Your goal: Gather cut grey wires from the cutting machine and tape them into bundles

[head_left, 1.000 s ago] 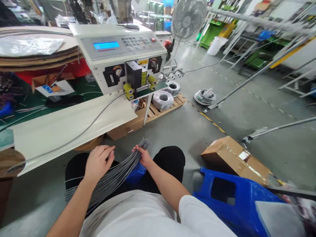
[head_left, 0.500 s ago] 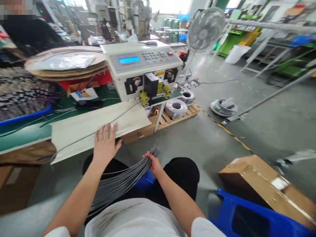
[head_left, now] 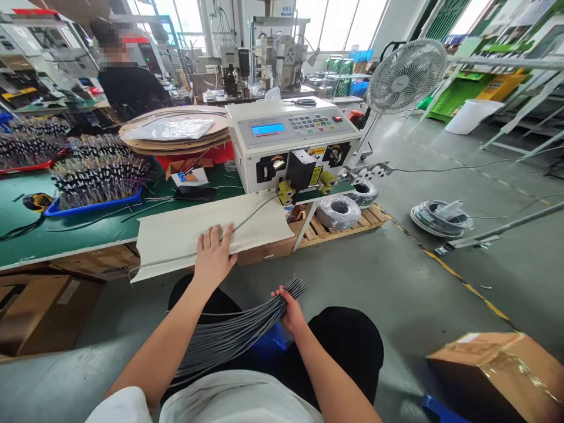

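Note:
My left hand [head_left: 214, 258] rests on a cream sheet [head_left: 170, 235] at the table's front edge, fingers stretched out over a single grey cable [head_left: 253, 215]. That cable runs across the sheet to yellow rollers [head_left: 285, 192] on the front of a white wire-cutting machine [head_left: 299, 126] with a lit blue display. Over my lap, my right hand [head_left: 291, 311] is closed around one end of a bundle of grey cables [head_left: 233, 333]. The bundle's cut ends stick out past my fingers, and its other end trails toward my left forearm, partly hidden by it.
Blue trays of wires [head_left: 99, 182] and cardboard discs [head_left: 176, 138] lie on the green table [head_left: 26, 235]. Cable coils [head_left: 338, 212] sit on a wooden pallet below the machine. A fan [head_left: 406, 76] stands behind. Cardboard boxes [head_left: 497, 370] flank me; a person [head_left: 132, 88] sits farther back.
The view has swung left, so the scene sits farther right in the frame. My left hand is still on the sheet by the cable, and my right hand keeps its hold on the bundle.

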The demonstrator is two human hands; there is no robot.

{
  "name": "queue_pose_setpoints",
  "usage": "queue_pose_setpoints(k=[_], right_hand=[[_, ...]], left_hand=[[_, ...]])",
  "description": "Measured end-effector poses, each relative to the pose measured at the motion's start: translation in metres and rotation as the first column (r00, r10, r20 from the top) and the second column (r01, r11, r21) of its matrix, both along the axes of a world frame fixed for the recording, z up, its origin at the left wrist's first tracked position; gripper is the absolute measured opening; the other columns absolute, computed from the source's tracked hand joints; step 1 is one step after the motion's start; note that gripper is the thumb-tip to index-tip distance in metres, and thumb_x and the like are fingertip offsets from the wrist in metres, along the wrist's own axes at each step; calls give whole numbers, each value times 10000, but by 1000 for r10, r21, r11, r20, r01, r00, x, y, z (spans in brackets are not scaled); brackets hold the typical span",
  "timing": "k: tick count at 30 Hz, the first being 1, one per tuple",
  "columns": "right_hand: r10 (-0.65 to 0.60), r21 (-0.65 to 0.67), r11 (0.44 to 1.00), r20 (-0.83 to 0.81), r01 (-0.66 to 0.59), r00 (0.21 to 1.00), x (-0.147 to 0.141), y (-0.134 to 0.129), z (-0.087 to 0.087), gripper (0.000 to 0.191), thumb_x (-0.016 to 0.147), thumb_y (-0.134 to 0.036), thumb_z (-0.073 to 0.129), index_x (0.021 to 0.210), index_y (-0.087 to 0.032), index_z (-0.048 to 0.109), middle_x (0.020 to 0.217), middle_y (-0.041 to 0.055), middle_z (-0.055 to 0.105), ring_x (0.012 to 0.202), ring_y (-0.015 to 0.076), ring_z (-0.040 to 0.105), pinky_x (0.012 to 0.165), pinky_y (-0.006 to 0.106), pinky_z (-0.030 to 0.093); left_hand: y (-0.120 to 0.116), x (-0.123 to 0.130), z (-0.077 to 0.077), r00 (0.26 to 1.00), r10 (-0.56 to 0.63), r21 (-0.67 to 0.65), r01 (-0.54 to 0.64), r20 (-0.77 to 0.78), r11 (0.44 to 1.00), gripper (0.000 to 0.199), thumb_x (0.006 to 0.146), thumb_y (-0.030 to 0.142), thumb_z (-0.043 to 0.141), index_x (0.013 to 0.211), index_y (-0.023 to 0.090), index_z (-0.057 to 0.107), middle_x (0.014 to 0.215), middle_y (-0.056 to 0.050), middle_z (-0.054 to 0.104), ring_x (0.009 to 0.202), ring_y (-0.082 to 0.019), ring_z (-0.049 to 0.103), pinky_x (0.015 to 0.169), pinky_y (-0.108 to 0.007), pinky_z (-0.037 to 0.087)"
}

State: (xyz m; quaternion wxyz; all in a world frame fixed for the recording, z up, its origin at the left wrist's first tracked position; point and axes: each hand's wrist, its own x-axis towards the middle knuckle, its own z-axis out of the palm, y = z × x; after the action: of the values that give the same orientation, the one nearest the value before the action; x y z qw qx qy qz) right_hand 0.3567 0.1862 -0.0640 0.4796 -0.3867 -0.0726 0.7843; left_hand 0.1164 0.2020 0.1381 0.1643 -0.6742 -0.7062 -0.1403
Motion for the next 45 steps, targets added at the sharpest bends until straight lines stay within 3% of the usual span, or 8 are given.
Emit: queue_pose_setpoints(k=[15,21,25,28,31,35,39,45], right_hand=[[16,68,998,-5,-16,1000,0,-1,4,280,674,-313,839,894,-225,690,672,-43,613,706,165,649,683,296,537],[4,81,997,-40,0,999,0,0,4,305,643,-273,865,891,-218,697,732,-25,681,801,181,691,831,334,550],[3,82,997,-43,1,999,-1,1,3,339,640,-257,862,935,-205,703,757,-13,703,802,189,700,822,345,562],[12,75,997,-54,-8,998,-2,2,1,340,655,-248,848,958,-202,700,798,-2,724,809,185,707,815,333,568],[16,83,996,-56,-11,998,-3,1,-1,309,665,-229,834,941,-208,697,858,9,745,829,177,712,827,318,572],[5,88,996,-48,-1,999,-3,0,-4,291,693,-214,809,960,-214,694,942,17,759,900,181,714,864,321,571],[-1,31,1000,-44,2,999,-2,-1,-3,311,688,-202,806,975,-220,687,945,12,760,895,191,719,848,342,582],[-28,63,997,-110,35,994,-6,0,-2,268,701,-213,808,931,-205,670,726,-34,691,755,158,698,768,307,582]], left_hand=[[-2,-12,-4,996,-88,-33,88,19,996,735,921,492,494,1545,238,201,1334,-143,551,1202,-315,512,920,-415,447],[-23,-31,-9,981,-192,38,191,32,981,333,970,408,440,1203,236,603,1042,-91,656,988,-241,585,828,-358,449],[-50,-28,-28,968,-249,168,243,17,956,240,948,300,496,1122,247,652,963,-73,662,899,-212,593,821,-362,444],[-72,-2,-55,958,-274,19,274,81,962,245,953,303,487,1106,247,671,902,-60,648,876,-192,579,779,-329,451],[-92,29,-87,964,-199,-201,234,177,951,273,971,320,448,1048,241,697,887,-50,632,899,-177,568,763,-290,455],[-108,51,-116,969,-98,-436,191,227,879,273,971,320,441,999,267,707,918,-38,622,936,-167,562,718,-267,436],[-111,56,-124,972,-99,-500,194,211,844,278,970,324,432,967,272,705,909,-42,611,931,-184,544,703,-285,414],[-108,53,-114,972,-161,-494,224,169,840,296,970,324,412,1005,250,697,938,-67,621,967,-215,535,785,-321,407]])
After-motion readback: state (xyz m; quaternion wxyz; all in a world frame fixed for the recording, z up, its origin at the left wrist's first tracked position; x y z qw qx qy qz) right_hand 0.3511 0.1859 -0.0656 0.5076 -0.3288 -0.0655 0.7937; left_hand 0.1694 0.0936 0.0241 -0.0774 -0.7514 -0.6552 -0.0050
